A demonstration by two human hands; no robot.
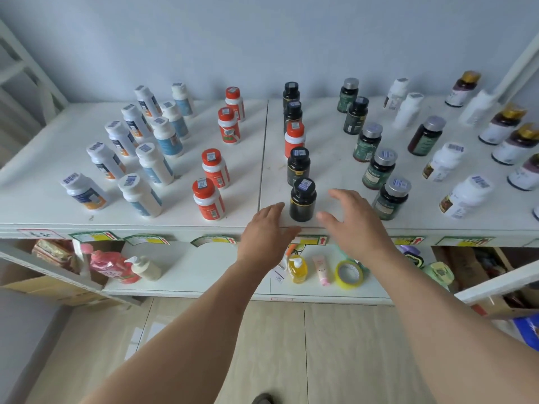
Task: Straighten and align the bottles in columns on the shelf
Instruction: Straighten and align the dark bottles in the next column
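Many bottles stand upright in rough columns on the white shelf (332,170). The front black bottle (302,200) heads a middle column that holds more black bottles and one orange-capped bottle (294,139). My left hand (267,233) hovers just left of that front black bottle with fingers relaxed, not touching it. My right hand (354,221) is spread to the bottle's right, also apart from it. Left of them stands an uneven column of orange-capped bottles (208,199). Dark green bottles with silver caps (390,198) line up to the right.
White bottles with blue and orange labels (140,195) fill the left side, white and gold-capped ones (465,196) the right. A lower shelf holds a yellow soap bottle (297,269), a tape roll (348,274) and a pink pouch (108,265). A wall backs the shelf.
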